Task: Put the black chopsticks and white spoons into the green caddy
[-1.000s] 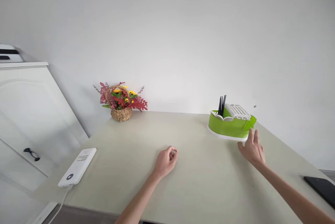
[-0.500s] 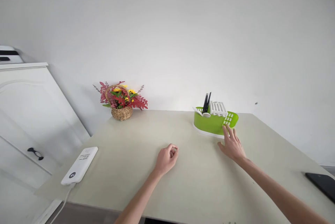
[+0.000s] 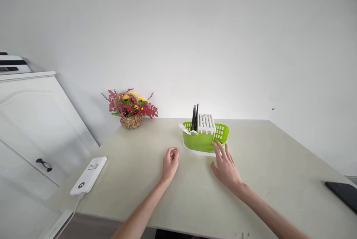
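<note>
On the pale table (image 3: 279, 164), the person's right hand (image 3: 226, 167) lies open with fingers spread, its fingertips touching the near right side of a green plastic caddy (image 3: 205, 140). The caddy stands upright near the middle of the table on a white base, holding black sticks (image 3: 195, 117), a white spoon (image 3: 187, 130) and a white slotted insert (image 3: 206, 123). Just left of it, apart from it, the left hand (image 3: 170, 162) rests on the table, loosely curled and holding nothing. Farther left, a flower basket (image 3: 130, 107) sits against the wall, and a white power bank (image 3: 88, 175) lies near the table's left edge. A black phone (image 3: 341, 193) lies at the far right edge.
</note>
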`<state>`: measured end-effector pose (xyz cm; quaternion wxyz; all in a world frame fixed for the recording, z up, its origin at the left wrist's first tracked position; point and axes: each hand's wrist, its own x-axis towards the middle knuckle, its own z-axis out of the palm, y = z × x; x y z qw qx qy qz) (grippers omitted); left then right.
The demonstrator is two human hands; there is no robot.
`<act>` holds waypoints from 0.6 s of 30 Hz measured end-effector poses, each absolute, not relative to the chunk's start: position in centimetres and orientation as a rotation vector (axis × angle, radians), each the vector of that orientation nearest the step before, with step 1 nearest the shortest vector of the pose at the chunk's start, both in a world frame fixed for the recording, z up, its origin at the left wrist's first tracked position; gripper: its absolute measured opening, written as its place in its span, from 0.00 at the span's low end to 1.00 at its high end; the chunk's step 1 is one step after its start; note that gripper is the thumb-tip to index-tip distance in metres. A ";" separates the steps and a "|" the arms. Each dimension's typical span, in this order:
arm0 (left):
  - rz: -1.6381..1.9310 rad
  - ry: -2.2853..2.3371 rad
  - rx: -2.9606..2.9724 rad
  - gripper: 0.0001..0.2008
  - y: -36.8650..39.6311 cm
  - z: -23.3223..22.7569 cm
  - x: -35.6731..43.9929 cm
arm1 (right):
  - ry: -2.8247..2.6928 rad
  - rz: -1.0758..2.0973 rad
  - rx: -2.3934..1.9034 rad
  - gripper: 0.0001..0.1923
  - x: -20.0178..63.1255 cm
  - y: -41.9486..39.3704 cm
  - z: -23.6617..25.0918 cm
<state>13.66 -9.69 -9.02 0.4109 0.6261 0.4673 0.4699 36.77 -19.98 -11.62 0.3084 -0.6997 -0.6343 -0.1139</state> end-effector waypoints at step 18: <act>0.734 1.120 1.901 0.31 1.9 7.0 22.3 | -1.388 0.055 -1.876 0.39 40.1 -27.6 -13.7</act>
